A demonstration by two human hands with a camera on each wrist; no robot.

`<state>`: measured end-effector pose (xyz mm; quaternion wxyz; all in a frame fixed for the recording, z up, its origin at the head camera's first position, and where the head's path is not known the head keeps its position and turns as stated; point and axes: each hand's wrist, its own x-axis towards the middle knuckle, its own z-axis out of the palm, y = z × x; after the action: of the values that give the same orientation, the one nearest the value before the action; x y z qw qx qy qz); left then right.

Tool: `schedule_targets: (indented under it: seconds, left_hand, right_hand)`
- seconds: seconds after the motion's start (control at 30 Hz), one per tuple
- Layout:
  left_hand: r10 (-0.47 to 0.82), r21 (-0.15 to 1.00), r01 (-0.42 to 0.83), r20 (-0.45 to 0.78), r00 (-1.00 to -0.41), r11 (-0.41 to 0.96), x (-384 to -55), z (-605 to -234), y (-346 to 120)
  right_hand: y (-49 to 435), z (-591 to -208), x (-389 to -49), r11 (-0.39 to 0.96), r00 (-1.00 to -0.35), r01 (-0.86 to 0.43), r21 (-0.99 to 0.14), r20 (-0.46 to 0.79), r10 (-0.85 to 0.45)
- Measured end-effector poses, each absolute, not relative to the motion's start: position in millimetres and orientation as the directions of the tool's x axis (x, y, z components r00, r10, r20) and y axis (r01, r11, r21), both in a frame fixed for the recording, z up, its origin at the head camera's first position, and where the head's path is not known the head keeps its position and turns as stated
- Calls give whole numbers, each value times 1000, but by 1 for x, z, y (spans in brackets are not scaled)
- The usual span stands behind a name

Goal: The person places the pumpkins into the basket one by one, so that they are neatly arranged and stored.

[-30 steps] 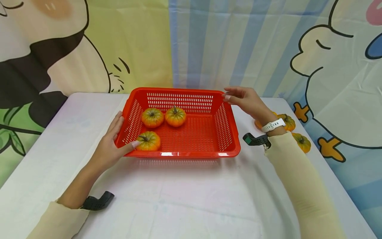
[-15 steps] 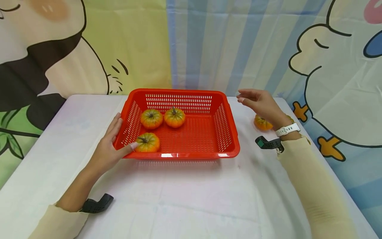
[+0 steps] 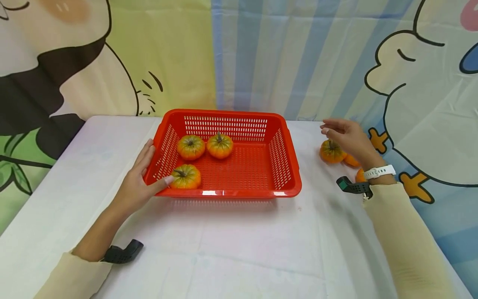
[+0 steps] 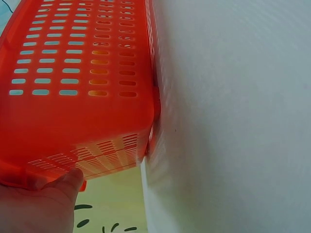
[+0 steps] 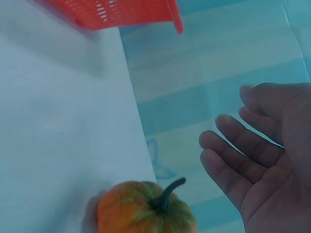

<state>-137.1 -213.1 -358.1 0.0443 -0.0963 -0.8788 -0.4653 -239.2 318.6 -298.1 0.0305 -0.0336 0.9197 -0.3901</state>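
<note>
A red slotted plastic basket (image 3: 239, 193) stands on the table, with three small orange-green pumpkins in its left half: two at the back (image 3: 191, 147) and one at the front left corner (image 3: 186, 176). My left hand (image 3: 136, 182) holds the basket's left end, thumb over the rim and fingers along the outer wall. In the left wrist view that hand (image 4: 48, 204) is at the basket's edge. My right hand (image 3: 349, 137) hovers above more pumpkins (image 3: 331, 151) at the right, fingers loosely bent and holding nothing. The right wrist view shows one pumpkin (image 5: 141, 208) apart from the fingers.
A white cloth covers the table (image 3: 231, 249). Behind it hangs a printed curtain (image 3: 261, 54) with cartoon figures. Two other pumpkins at the right (image 3: 352, 161) are partly hidden by my right hand and wrist.
My right hand has moved right, from the basket's back right corner to above the pumpkins on the table. My left hand and the basket have stayed in place.
</note>
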Motion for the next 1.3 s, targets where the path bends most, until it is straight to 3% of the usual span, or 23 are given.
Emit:
schedule_targets:
  seconds: [0.5, 0.7, 0.9, 1.3]
  left_hand:
    - [135, 812, 220, 174, -975, 540, -137, -358, -212]
    - [136, 813, 221, 176, -975, 538, -137, -357, -212]
    - [130, 812, 214, 170, -977, 544, -137, -357, -212]
    - [124, 817, 206, 164, -979, 539, -138, -358, -212]
  right_hand:
    - [351, -318, -234, 717, -995, 63, -694, 9, 96]
    - [360, -327, -237, 707, -991, 126, -696, -52, 125]
    - [361, -335, -240, 686, -984, 178, -705, -131, 120]
    - [353, -345, -245, 754, -987, 147, -640, -145, 70]
